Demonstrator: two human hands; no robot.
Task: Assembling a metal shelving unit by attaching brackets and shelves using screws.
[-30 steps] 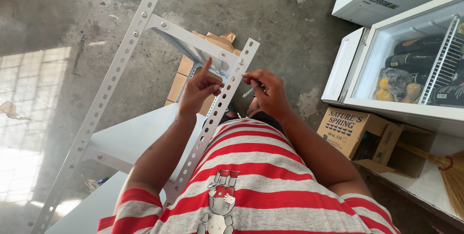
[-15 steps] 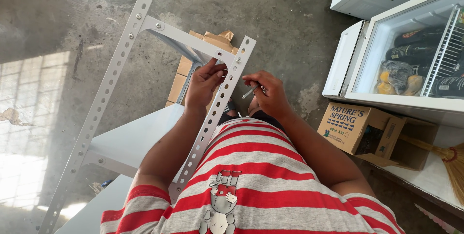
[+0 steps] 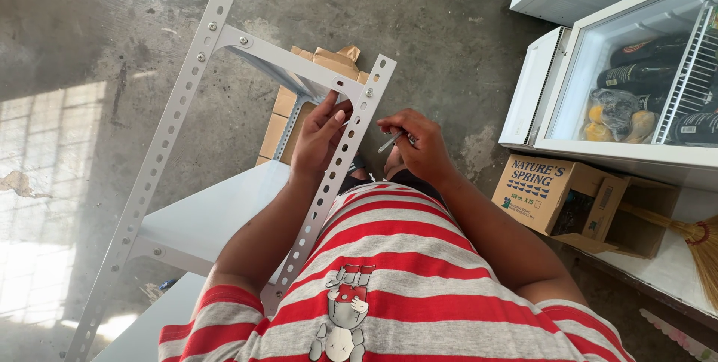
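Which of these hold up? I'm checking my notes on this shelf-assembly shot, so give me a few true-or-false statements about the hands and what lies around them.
1. The left hand rests against the perforated upright of the white metal rack. True.
2. The right hand holds a hammer. False: it holds a thin metal tool, too small to name exactly.
3. The rack stands on a wooden table. False: it stands on a bare concrete floor.
4. A glass-topped chest freezer with bottles inside stands to the person's right. True.
5. The cardboard box by the freezer is sealed shut. False: its flaps are open.
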